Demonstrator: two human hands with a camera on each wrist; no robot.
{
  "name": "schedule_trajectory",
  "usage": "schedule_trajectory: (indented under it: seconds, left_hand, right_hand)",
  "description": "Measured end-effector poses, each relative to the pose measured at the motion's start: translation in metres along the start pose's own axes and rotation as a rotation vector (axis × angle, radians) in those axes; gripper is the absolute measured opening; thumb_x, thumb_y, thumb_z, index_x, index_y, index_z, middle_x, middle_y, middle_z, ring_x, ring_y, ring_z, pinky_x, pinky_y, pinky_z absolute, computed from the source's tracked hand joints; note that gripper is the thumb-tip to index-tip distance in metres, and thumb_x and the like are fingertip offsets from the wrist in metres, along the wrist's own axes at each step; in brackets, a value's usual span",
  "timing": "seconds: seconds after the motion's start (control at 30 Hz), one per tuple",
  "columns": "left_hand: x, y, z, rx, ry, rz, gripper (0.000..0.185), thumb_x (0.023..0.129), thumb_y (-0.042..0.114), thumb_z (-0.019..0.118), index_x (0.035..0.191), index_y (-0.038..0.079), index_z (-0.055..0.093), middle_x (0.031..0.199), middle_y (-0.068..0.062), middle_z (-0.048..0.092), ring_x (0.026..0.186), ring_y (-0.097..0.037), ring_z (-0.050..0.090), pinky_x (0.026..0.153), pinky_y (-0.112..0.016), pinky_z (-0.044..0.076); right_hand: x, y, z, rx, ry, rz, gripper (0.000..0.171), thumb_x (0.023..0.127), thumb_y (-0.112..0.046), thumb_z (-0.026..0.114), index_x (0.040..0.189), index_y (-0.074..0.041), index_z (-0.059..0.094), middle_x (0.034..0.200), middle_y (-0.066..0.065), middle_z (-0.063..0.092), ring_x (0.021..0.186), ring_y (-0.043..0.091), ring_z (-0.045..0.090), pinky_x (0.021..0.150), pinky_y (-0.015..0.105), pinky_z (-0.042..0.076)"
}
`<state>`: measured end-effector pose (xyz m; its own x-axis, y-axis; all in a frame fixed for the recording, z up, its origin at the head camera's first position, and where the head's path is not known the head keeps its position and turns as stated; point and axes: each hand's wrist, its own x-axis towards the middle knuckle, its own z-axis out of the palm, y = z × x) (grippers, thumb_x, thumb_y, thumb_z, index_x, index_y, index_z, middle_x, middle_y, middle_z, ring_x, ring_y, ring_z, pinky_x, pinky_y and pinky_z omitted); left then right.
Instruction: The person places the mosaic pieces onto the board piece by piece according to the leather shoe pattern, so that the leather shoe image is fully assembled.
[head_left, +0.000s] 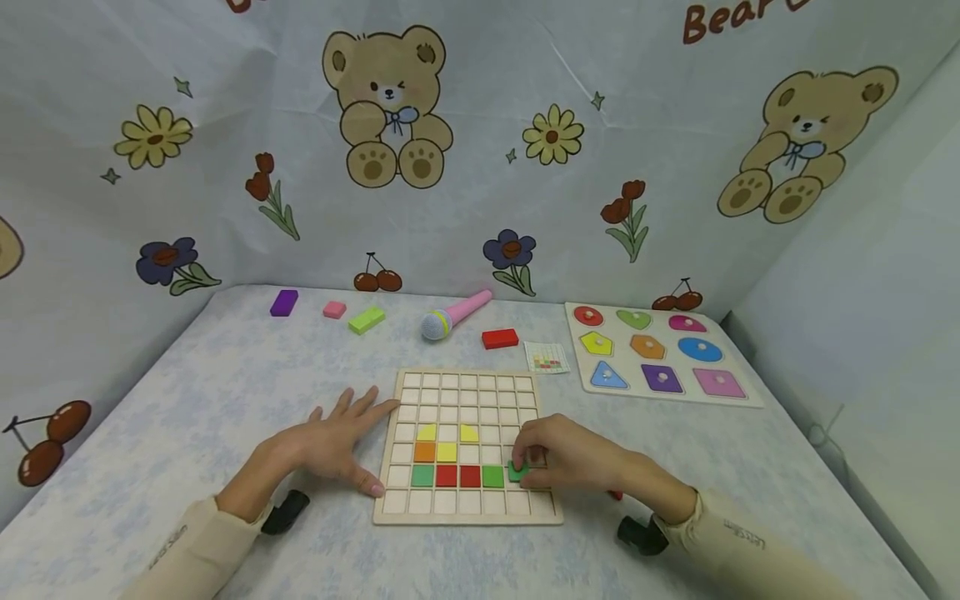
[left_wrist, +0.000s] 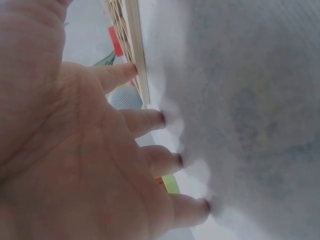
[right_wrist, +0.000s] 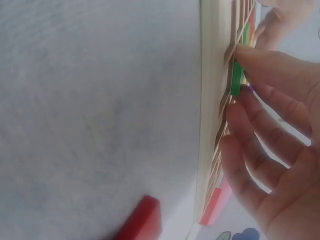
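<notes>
The right hand (head_left: 572,457) is pinching a small green tile (head_left: 517,471) between thumb and fingertips (right_wrist: 244,54) and is setting it onto the wooden grid board (head_left: 467,387), in the row that already holds a green, two red and another green tile. The tile is sitting at the cell just right of that second green one (head_left: 492,476), and in the right wrist view it is standing partly on edge (right_wrist: 236,79), tilted against the grid ribs rather than lying flat — so it is not yet seated.

The left hand (head_left: 339,440) is lying flat on the desk (head_left: 225,400), fingers spread and straight, holding nothing; its index fingertip (left_wrist: 127,71) is touching the board's left edge.

To do this step well, I judge that the hand should be lowering the raised edge squarely into the cell, keeping the tile's sides parallel to the ribs, and easing the pinch only once the tile is lying level with its neighbour. A light press from one fingertip on top would be settling it without rocking. The left hand is well placed to be bracing the board — firmer pressure against that edge would be stopping it from sliding right as the tile is pushed down. Care is needed not to nudge the green neighbour out of its cell.
</notes>
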<state>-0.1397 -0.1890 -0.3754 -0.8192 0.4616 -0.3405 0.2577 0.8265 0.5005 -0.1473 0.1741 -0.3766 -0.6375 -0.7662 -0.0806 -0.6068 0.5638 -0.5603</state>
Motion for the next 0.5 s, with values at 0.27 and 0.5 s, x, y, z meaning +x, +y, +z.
schedule_trajectory:
  seconds: [0.27,0.5]
  left_hand:
    - [0.0,-0.001,-0.001,-0.004,0.002,0.008,0.12,0.07,0.055,0.087,0.161,0.017,0.019,0.167,-0.024,0.003,0.15,-0.054,-0.007,0.105,-0.083,0.0]
    - [0.001,-0.001,-0.001,-0.002,-0.005,0.008,0.12,0.07,0.055,0.086,0.161,0.018,0.018,0.167,-0.024,0.002,0.15,-0.054,-0.008,0.105,-0.083,0.0]
  right_hand:
    - [-0.005,-0.01,0.001,-0.092,-0.021,-0.036,0.005,0.091,-0.019,0.075,0.096,-0.021,0.076,0.1,-0.013,0.069,0.091,0.005,0.06,0.086,0.028,0.052]
    - [-0.024,-0.016,0.0,-0.185,-0.107,-0.019,0.027,0.097,-0.024,0.067,0.124,-0.025,0.073,0.127,-0.01,0.06,0.112,0.009,0.05,0.095,0.027,0.048]
